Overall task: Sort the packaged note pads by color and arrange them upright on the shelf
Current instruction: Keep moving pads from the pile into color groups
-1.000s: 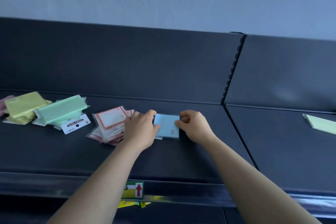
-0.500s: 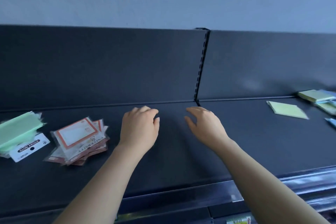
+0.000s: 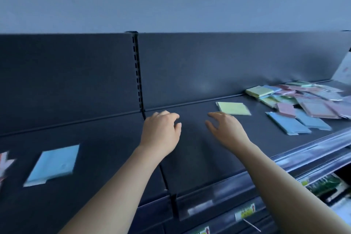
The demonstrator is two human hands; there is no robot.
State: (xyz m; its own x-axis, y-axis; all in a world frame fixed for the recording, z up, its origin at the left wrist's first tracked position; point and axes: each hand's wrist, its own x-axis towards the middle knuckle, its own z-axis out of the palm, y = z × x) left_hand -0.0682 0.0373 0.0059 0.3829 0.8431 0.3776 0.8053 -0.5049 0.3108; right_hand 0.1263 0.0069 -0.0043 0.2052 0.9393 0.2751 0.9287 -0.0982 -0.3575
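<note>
Blurred and cut off at the shelf's (image 3: 106, 159) right end, the pad pile (image 3: 311, 100) lies flat; left hand (image 3: 160, 133) and right hand (image 3: 226, 129) hover empty, fingers relaxed.

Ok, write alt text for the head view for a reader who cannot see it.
An empty left hand and right hand hover over a dark shelf. A blue note pad lies flat at the left, a pale green pad beyond the right hand, and a mixed-colour pile at far right.

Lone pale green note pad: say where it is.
Head view, right of centre: the pale green note pad lies flat on the dark shelf just beyond the right hand, left of the mixed pile.
</note>
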